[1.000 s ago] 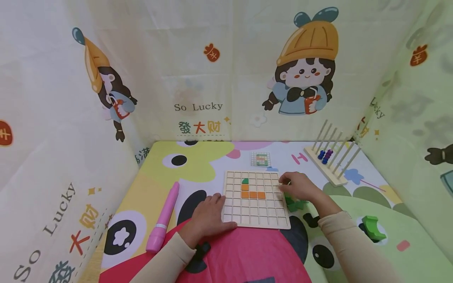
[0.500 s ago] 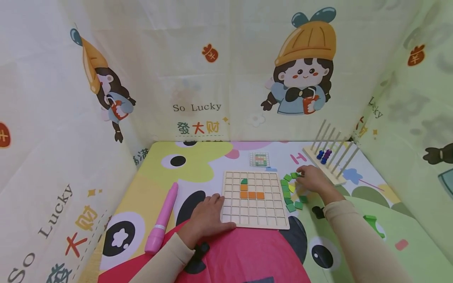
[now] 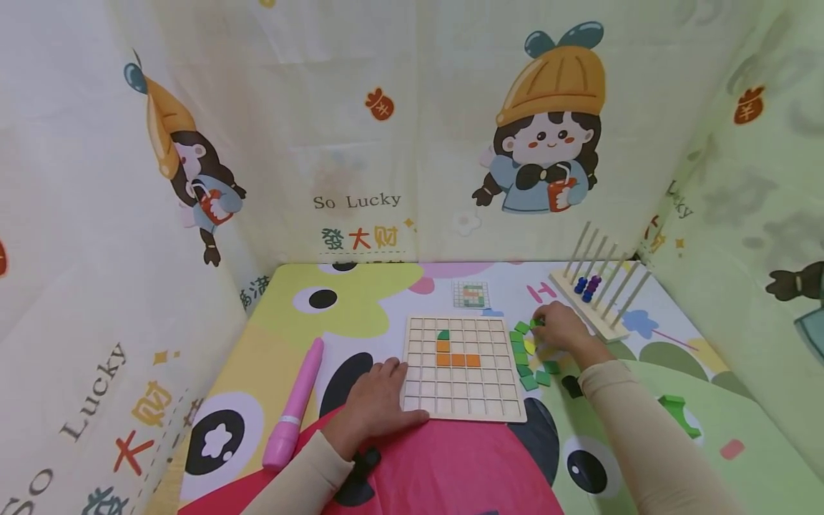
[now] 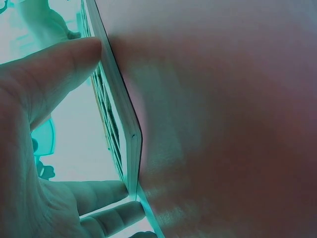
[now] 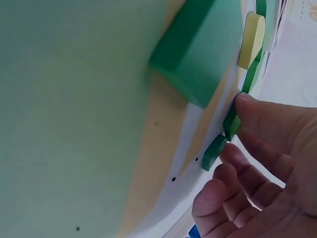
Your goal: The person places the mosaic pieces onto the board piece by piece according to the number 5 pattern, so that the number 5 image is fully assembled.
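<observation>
A wooden grid board [image 3: 463, 393] lies before me with orange square tiles [image 3: 458, 360] and a green rounded-corner tile [image 3: 443, 334] in its cells. My left hand [image 3: 376, 400] rests at the board's near left corner, fingers along its left side and thumb on its near edge; the left wrist view shows the thumb [image 4: 69, 62] against the rim. Right of the board, my right hand [image 3: 563, 329] pinches a green tile [image 5: 232, 120] between thumb and fingers. Several other green tiles [image 3: 521, 358] and a yellow piece [image 3: 530, 347] lie scattered beside it.
A small pattern card [image 3: 471, 294] lies beyond the board. A peg rack [image 3: 611, 327] with blue and purple beads stands at the back right. A pink pen-shaped object [image 3: 299, 404] lies left, and a green curved block [image 3: 679, 413] sits far right.
My right hand has moved from the board's right edge out to the far end of the green tiles and now pinches one. The left hand stays at the board's corner.
</observation>
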A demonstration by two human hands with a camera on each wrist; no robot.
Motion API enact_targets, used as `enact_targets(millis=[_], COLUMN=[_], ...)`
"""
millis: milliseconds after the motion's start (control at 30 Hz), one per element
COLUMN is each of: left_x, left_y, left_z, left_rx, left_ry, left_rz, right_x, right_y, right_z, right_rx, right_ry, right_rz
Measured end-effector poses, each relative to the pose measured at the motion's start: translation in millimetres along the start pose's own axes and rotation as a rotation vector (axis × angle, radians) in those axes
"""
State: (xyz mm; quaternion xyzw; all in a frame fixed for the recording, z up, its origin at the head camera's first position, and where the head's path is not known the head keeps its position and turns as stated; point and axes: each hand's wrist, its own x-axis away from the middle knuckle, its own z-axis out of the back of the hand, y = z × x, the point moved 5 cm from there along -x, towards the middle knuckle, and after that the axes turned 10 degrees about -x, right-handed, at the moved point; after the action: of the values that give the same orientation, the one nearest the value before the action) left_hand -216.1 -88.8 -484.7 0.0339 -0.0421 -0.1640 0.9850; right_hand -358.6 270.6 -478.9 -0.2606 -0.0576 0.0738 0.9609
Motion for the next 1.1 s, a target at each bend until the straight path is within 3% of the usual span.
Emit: enact_targets(millis=[367, 533, 800, 1100], left_x=[-0.4, -1.1, -1.1, -0.8], left_y=[-0.4, 0.0, 0.6, 0.4], left_z=[-1.2, -1.3, -4.3, -1.5], left_rx=[0.01, 0.013, 0.001, 0.0], left_ry=[0.005, 0.012, 0.021, 0.023], left_rz=[-0.004, -0.005, -0.011, -0.011], right_x=[7.0, 8.1, 9.5, 4.6], right_y=[-6.9, -14.9, -45.8, -80.5], right_z=[3.5, 3.6, -1.1, -10.2], right_rx=[-0.012, -0.07, -0.203, -0.263], right_ry=[0.027, 0.045, 0.003, -0.022], right_rz=[0.024, 0.088, 0.145, 0.168])
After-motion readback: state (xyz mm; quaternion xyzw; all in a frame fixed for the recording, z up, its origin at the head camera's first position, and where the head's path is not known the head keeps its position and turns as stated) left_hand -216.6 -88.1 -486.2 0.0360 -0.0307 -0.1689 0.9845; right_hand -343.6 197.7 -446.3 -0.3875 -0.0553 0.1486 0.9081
